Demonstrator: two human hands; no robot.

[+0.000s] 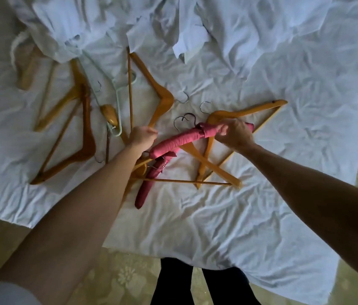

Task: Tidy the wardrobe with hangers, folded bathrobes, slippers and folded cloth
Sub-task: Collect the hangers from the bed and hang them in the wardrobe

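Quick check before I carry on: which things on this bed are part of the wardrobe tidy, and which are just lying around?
Part of the job:
- pink padded hanger, gripped by the right hand
- second pink padded hanger
- wooden hangers
- pale green hanger
- white bathrobes, crumpled, not yet folded
- left hand, closed near a wooden hanger

Just lying about:
- white bedsheet
- patterned carpet

Hangers lie scattered on the sheet [261, 216]; a wooden hanger [85, 137] lies far left; a padded hanger [178, 142] lies centre, across another wooden hanger [248, 111] at right; a second padded hanger [149, 186] lies nearer; crumpled cloth [63, 25] lies behind.
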